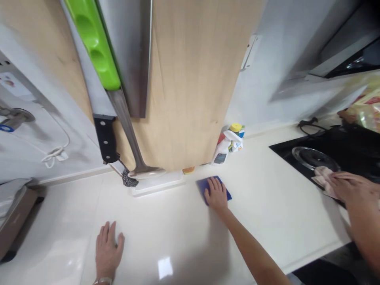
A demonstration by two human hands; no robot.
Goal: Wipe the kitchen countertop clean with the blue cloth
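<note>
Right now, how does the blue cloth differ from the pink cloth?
The blue cloth lies fairly flat on the counter; the pink cloth is bunched at the edge of the cooktop. The right hand rests on the blue cloth; a co-worker's hand touches the pink cloth. Both are partly covered.

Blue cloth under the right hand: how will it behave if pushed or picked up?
Probably floppy and light: the blue cloth lies thin and flat under the right hand. Likely slides easily, since the counter looks smooth and glossy.

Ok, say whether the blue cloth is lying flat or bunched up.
Flat: the blue cloth shows straight edges and corners around the right hand. Whether folded, I cannot tell.
</note>
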